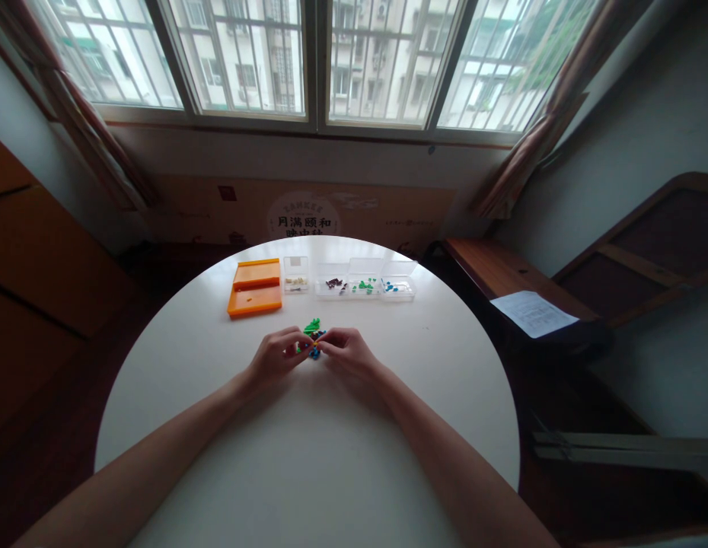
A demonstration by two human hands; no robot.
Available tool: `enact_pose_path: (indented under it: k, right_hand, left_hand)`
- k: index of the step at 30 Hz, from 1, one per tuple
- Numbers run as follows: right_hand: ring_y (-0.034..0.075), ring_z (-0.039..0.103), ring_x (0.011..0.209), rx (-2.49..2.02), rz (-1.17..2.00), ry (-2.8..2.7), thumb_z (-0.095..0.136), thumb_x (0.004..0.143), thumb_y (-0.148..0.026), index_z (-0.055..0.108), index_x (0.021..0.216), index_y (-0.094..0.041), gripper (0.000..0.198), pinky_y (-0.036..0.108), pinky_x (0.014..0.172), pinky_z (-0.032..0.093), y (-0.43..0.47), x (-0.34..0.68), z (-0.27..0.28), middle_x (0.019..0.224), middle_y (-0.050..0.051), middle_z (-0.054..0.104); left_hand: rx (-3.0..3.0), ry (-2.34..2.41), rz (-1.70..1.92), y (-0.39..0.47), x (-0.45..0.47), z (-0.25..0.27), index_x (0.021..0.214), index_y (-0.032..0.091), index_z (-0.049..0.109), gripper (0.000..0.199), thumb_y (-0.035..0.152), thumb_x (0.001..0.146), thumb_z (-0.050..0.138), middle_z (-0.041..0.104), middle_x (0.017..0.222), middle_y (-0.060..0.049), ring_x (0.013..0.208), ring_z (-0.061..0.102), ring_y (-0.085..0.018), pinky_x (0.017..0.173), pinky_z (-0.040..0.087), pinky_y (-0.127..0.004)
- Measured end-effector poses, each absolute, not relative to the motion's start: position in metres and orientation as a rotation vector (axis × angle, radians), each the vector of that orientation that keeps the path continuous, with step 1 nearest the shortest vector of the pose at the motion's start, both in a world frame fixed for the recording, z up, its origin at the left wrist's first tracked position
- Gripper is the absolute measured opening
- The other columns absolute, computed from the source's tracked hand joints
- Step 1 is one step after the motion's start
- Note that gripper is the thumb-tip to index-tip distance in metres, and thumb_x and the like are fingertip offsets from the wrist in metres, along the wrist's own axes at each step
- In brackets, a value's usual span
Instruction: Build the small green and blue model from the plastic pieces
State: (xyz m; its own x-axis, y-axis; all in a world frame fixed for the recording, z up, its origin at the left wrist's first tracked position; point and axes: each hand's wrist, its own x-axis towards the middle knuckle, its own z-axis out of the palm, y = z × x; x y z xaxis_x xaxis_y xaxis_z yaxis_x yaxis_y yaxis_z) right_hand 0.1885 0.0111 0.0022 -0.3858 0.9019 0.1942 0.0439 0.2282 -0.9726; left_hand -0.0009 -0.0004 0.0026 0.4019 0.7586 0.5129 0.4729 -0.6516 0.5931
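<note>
A small building-block model of green, blue and dark brown pieces, with a spot of orange, is at the middle of the white table between my fingertips. My left hand is closed on its left side, thumb and fingers pinched together. From the other side my right hand pinches at the model's right part, close to the orange spot. The fingers hide much of the model, and the single pieces are too small to make out. Whether its underside touches the tabletop, I cannot tell.
Beyond my hands on the round white table lie an orange tray, a clear box of cream pieces, and clear lidded boxes with brown, green and blue pieces. To the right, a paper sheet rests on a wooden bench.
</note>
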Motion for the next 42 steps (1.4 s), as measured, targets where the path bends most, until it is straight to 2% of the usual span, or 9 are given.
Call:
enact_pose_path:
  k: [20, 42]
  right_hand:
    - [0.016, 0.063, 0.066, -0.812, 1.375, -1.562, 0.071, 0.066, -0.033, 0.069, 0.079, -0.010, 0.026, 0.028, 0.064, 0.048, 0.0112, 0.1885, -0.0004, 0.074, 0.008, 0.070]
    - [0.014, 0.060, 0.064, -0.823, 1.308, -1.692, 0.068, 0.069, -0.037, 0.068, 0.082, -0.011, 0.029, 0.026, 0.060, 0.046, 0.0112, 0.1894, -0.0037, 0.074, 0.007, 0.068]
  left_hand:
    - [2.340, 1.133, 1.152, -0.0011, 0.0001, 0.0041, 0.082, 0.016, 0.066, 0.009, 0.021, 0.078, 0.059, 0.059, 0.069, -0.001, 0.050, 0.049, -0.007, 0.049, 0.041, -0.018]
    - [2.399, 1.191, 1.091, -0.0026, -0.0011, 0.0025, 0.077, 0.016, 0.067, 0.012, 0.022, 0.078, 0.057, 0.057, 0.061, 0.000, 0.049, 0.048, -0.008, 0.050, 0.040, -0.018]
